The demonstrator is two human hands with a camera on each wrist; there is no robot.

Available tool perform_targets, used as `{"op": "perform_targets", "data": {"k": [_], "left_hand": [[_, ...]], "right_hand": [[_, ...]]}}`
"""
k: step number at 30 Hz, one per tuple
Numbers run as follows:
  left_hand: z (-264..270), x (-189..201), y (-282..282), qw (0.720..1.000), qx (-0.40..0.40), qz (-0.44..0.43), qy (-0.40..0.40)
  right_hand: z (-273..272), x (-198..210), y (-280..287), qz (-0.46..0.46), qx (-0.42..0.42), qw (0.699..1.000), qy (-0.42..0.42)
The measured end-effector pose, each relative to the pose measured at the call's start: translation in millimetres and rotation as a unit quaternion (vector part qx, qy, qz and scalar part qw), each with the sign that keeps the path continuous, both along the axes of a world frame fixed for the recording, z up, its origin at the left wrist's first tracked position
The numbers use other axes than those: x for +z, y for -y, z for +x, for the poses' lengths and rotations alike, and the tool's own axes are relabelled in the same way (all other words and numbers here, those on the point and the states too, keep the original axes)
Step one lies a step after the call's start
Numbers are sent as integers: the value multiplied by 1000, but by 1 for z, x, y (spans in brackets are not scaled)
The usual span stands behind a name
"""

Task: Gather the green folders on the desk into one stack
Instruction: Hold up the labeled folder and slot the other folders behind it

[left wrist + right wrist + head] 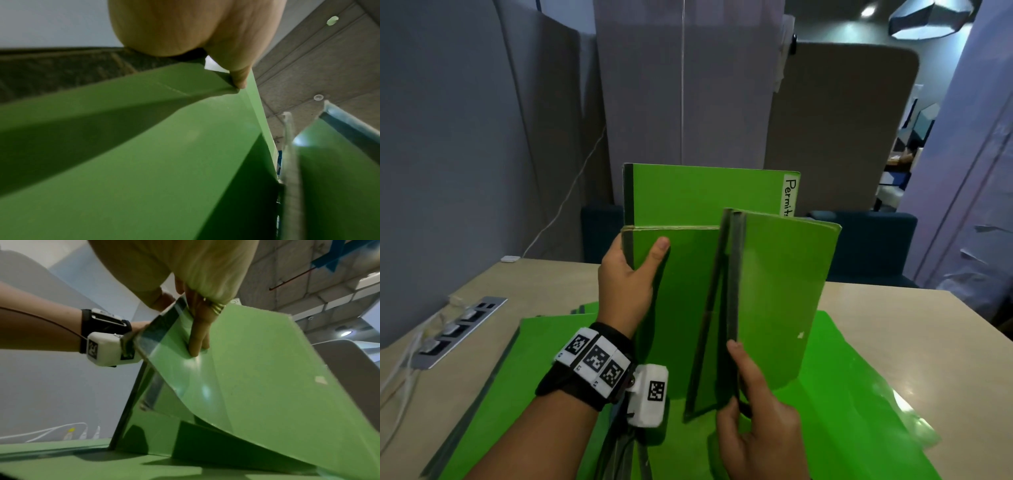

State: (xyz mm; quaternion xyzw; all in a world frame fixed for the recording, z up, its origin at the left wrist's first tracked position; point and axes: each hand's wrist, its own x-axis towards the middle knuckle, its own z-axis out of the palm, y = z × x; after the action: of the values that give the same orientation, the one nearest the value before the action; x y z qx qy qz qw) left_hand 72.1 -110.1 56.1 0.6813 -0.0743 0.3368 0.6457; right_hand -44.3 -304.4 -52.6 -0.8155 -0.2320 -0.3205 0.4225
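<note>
Two green folders (681,291) stand upright on edge, and my left hand (640,260) grips them by the dark spine, thumb on the front. The taller rear one carries a white "Permits" label (789,195). My right hand (736,377) pinches the grey spine of another upright green folder (780,291), whose cover bows to the right. In the right wrist view my fingers (197,337) press flat on that cover (267,378). The left wrist view shows my thumb (239,78) on a folder edge (144,162). More green folders (517,377) lie flat on the desk beneath, spreading right (859,394).
A metal socket panel (458,329) with white cables (400,363) sits in the beige desk (893,325) at the left. A small white item (510,258) lies at the far left corner. Grey partitions and dark blue seats (869,246) stand behind the desk.
</note>
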Motion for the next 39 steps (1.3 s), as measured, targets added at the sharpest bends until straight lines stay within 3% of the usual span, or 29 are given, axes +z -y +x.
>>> {"op": "perform_targets", "data": {"k": [5, 10, 16, 19, 21, 23, 24, 27, 29, 34, 39], "left_hand": [[-4, -2, 4, 999, -30, -8, 14], [-16, -4, 9, 998, -55, 3, 18], [-17, -6, 8, 996, -2, 84, -18], [-15, -7, 5, 996, -17, 79, -24], [-14, -8, 4, 996, -19, 79, -28], [-12, -7, 4, 996, -16, 78, -37], [-11, -6, 5, 996, -16, 78, -39], [-8, -8, 6, 996, -13, 79, -48], [-7, -10, 8, 996, -14, 73, -56], [-13, -11, 14, 996, -46, 11, -76], [-19, -2, 15, 994, -57, 27, -92]], "right_hand": [[3, -4, -22, -30, 6, 998, -50], [11, -9, -36, -78, 16, 996, -45], [14, 0, -27, -153, 8, 981, -118], [37, 26, 9, -57, -79, 995, -32], [61, 47, 41, 0, -165, 986, 8], [82, 69, 73, 44, -244, 969, -25], [92, 77, 87, 75, -243, 965, -69], [110, 87, 102, 199, -93, 946, -238], [115, 80, 92, 231, -9, 926, -299], [111, 60, 62, 229, 12, 938, -258], [117, 69, 79, 295, 67, 910, -283]]}}
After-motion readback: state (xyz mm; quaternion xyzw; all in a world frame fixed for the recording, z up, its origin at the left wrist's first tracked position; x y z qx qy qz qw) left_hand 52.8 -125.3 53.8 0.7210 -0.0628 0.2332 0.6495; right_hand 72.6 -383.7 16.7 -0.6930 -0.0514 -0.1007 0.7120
